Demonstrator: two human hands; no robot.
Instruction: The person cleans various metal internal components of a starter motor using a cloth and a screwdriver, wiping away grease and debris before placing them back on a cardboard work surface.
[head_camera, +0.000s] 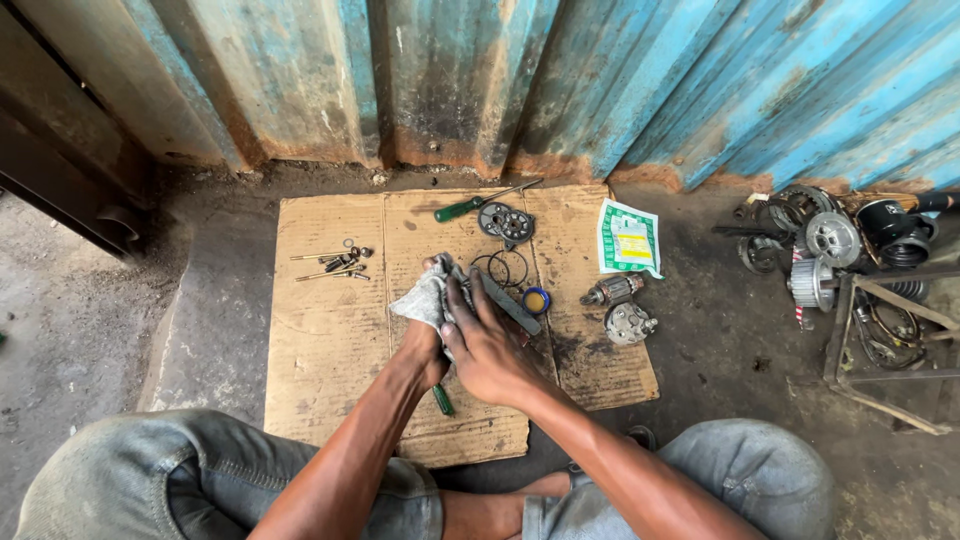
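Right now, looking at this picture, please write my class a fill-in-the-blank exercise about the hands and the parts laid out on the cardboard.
1. Both hands grip a grey ____ wrapped around a part.
2. The parts lie on a flattened sheet of ____ on the ground.
3. The screwdriver at the far edge has a ____ handle.
4. The long bolts lie to the ____ of the hands.

Missing words: rag; cardboard; green; left

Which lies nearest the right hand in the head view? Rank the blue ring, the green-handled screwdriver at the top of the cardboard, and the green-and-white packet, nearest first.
Measured from the right hand:
1. Blue ring, just up and right of the hand, on the cardboard.
2. Green-handled screwdriver, at the far edge of the cardboard, up and slightly left.
3. Green-and-white packet, off the cardboard's upper right corner.
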